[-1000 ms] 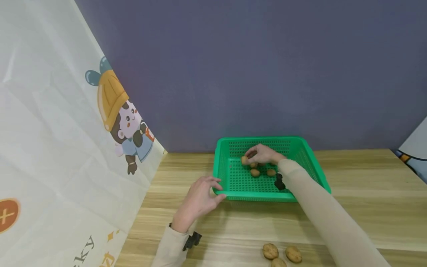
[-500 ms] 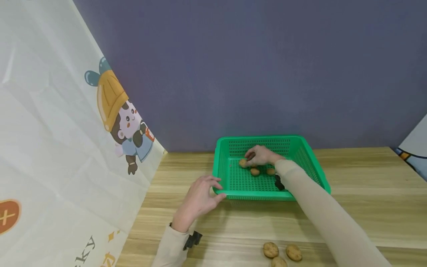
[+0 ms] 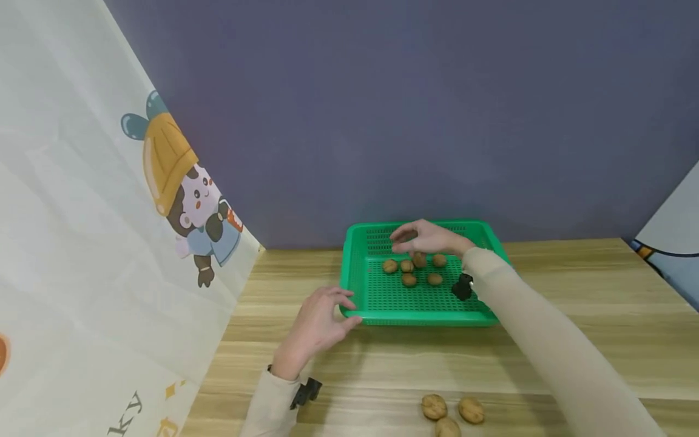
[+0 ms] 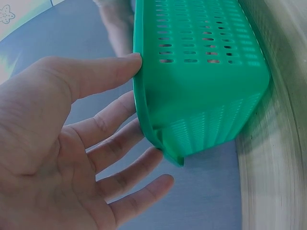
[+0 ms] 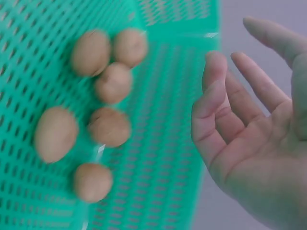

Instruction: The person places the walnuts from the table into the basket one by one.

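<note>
A green plastic basket [image 3: 415, 318] with slotted walls stands on the wooden table. My left hand [image 3: 319, 325] holds its front left corner, with the thumb [image 4: 108, 72] at the rim and the fingers reaching round the corner. Several walnuts [image 3: 409, 280] lie on the basket's floor toward the back. Above them hovers my right hand [image 3: 428, 237], fingers loosely bent and holding nothing. In the right wrist view this hand [image 5: 254, 124] is apart from the walnuts [image 5: 109, 127].
Three more walnuts [image 3: 434, 406] lie together on the table [image 3: 382, 376] at the near edge of the head view. Behind the basket rises a dark grey-blue panel [image 3: 382, 121]. A white sheet [image 3: 71, 212] with a cartoon figure stands at the left.
My right hand has let go of a walnut, which now lies in the basket, and has lifted a little. The left hand stays at the basket's corner. The head view has shifted slightly.
</note>
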`<state>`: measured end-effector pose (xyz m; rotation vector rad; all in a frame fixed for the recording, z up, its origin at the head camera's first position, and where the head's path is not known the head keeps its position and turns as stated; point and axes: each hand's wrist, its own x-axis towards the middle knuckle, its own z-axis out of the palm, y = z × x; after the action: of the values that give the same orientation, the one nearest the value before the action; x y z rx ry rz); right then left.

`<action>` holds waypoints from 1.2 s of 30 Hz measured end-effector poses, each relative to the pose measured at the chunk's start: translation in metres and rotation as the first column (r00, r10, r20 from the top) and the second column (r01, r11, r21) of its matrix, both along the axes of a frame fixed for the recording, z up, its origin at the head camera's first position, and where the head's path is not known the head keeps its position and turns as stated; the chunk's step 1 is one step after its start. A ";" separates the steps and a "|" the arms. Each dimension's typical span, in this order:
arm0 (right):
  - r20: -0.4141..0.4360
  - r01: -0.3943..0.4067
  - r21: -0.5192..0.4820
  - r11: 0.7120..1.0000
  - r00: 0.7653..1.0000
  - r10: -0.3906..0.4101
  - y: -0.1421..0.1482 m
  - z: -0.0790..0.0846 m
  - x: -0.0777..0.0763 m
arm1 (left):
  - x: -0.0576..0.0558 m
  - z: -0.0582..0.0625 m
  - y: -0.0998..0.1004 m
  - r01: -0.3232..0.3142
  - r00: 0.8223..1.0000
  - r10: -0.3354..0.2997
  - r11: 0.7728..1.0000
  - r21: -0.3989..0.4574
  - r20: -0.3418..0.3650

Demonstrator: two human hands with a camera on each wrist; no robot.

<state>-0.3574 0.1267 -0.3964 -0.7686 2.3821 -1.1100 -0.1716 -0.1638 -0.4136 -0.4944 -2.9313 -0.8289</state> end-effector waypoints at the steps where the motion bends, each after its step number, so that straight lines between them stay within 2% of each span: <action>1: -0.008 -0.008 -0.007 1.000 1.000 0.008 0.000 0.006 0.003 | 0.000 0.000 0.000 0.000 1.000 0.000 1.000 0.000 0.002; 4: -0.038 -0.048 -0.053 0.997 0.998 0.046 0.001 0.022 0.020 | -0.002 0.000 0.001 0.002 1.000 -0.003 1.000 0.009 0.013; 7: -0.085 -0.083 -0.103 0.991 0.994 0.074 0.005 0.031 0.042 | -0.002 0.000 0.003 0.002 1.000 -0.002 1.000 0.018 0.026; 14: -0.133 -0.165 -0.215 0.963 0.981 0.139 0.009 0.030 0.099 | -0.001 0.002 0.006 -0.002 1.000 0.002 1.000 0.010 0.016; 18: -0.165 -0.203 -0.274 0.940 0.973 0.162 0.010 0.017 0.130 | 0.000 0.003 0.008 -0.012 1.000 0.012 1.000 0.004 0.009; 22: -0.197 -0.235 -0.310 0.921 0.964 0.180 0.015 -0.005 0.160 | 0.001 0.002 0.010 -0.016 1.000 0.016 1.000 0.011 0.017; 26: -0.239 -0.284 -0.271 0.920 0.945 0.222 0.021 -0.029 0.185 | 0.002 0.001 0.010 -0.008 1.000 0.008 1.000 0.016 0.020; 30: -0.217 -0.327 -0.215 0.920 0.935 0.281 0.025 -0.048 0.197 | 0.002 0.002 0.008 -0.016 1.000 0.016 1.000 0.023 0.023; 36: -0.155 -0.358 -0.154 0.921 0.929 0.335 0.032 -0.068 0.200 | 0.001 0.003 0.004 -0.027 0.999 0.026 0.999 0.029 0.026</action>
<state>-0.1571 0.1589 -0.4649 -1.3025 2.1433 -1.1607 -0.1705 -0.1594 -0.4106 -0.4451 -2.9376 -0.8810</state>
